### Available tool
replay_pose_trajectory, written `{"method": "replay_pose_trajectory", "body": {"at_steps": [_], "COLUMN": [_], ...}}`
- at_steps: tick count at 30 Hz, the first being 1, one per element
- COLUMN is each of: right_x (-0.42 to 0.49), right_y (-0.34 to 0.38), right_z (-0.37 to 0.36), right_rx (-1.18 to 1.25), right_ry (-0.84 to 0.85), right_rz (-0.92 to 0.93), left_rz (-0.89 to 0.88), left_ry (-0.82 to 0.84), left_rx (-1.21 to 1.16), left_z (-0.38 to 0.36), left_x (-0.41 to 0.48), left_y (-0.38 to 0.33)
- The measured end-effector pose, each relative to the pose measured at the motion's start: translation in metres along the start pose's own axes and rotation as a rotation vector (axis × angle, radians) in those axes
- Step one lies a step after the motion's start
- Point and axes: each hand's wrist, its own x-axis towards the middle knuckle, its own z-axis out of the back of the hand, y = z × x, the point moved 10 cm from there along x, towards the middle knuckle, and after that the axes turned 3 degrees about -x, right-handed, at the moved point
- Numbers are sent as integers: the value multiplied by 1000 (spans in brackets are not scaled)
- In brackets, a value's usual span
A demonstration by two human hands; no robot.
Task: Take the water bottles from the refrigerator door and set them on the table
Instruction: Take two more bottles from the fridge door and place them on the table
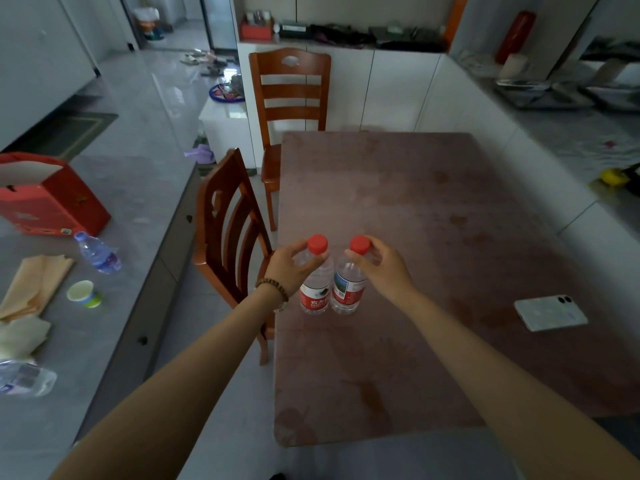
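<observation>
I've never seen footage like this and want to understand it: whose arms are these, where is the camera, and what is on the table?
No machine here: a person wears a wide-angle camera on the head, looking forward and down, so the bare arms are their own. The left hand grips the left bottle near its red-capped top; the right hand does the same with the right bottle. Both bottles are upright, side by side, and seem to rest on the brown table near its left edge. A phone lies flat further right on it.
</observation>
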Motion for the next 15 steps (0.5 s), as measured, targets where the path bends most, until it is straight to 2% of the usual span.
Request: {"method": "replay_pose_trajectory", "body": {"at_steps": [4,11,15], "right_x": [-8,-62,-126], "right_y": [-5,-10,-11], "right_z": [11,92,157], "right_rx": [-73,-288,-369], "right_ry": [56,-13,-127], "right_rz": [-56,-176,-285], "left_rz": [-88,-328,-425], "left_ry": [13,-16,146], "left_rx": [86,108,182], "left_z": [3,-26,-78], "left_x": [-4,-17,-30], "left_y": [-28,-123,-164]}}
